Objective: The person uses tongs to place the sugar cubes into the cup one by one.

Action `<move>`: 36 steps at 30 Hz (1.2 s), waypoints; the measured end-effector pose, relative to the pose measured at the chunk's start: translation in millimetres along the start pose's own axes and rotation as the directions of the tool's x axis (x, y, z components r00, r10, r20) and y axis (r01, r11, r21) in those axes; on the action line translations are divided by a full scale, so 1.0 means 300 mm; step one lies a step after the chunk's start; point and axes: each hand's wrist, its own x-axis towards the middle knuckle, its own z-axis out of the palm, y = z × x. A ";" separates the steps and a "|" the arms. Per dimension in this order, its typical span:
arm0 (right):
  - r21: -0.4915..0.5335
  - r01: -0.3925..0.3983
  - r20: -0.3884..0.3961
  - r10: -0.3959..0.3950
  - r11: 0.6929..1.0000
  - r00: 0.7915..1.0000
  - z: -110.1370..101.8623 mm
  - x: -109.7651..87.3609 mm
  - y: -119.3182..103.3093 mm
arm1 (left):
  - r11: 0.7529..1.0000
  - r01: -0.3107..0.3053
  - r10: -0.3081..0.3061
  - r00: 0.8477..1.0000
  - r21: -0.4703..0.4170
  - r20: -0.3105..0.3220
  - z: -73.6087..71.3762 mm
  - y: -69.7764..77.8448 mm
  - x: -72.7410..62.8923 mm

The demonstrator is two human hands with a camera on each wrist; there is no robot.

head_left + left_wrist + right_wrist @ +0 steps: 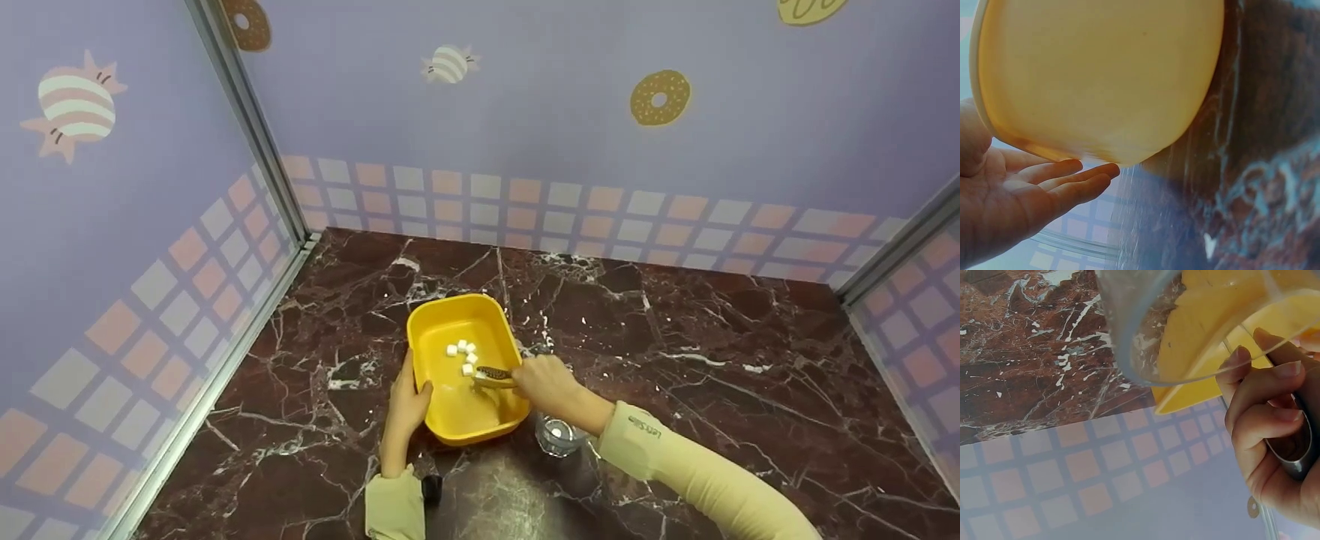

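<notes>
A yellow rectangular tray (442,315) holds several small white cubes (451,350). My left hand (407,401) grips its left side, thumb over the rim. In the left wrist view the fingers (1075,188) of that hand lie fairly straight along the tray's outside. My right hand (546,379) holds metal tongs (496,379) over the tray's right rim, their tips right at the nearest cubes. The tongs' bent end (1296,467) shows in the right wrist view, with curled fingers around the arms. Under my right wrist stands a clear glass cup (556,442) with something white in it.
The tray and cup are on a dark red marbled tabletop (675,375). Purple panels (525,112) with candy and doughnut pictures rise at the back and both sides. A small black object (431,489) sits by my left cuff. The cup's rim (1140,377) looms large in the right wrist view.
</notes>
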 end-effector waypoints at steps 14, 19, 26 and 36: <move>0.241 -0.052 -0.012 0.057 0.969 0.998 -0.106 -0.039 0.070 | 1.000 0.005 -0.005 1.000 -0.001 -0.007 -0.004 -0.007 -0.005; 0.311 -0.091 -0.014 0.101 0.946 0.995 -0.145 -0.071 0.107 | 0.999 0.041 -0.041 0.999 -0.004 -0.001 -0.011 -0.005 -0.009; 0.326 -0.144 -0.013 0.157 0.934 0.987 -0.187 -0.131 0.164 | 0.999 0.038 -0.038 0.999 -0.014 0.011 -0.013 -0.001 -0.009; 0.375 -0.222 0.018 0.233 0.900 0.972 -0.231 -0.246 0.202 | 0.999 0.037 -0.036 0.999 -0.022 0.022 0.001 -0.001 -0.004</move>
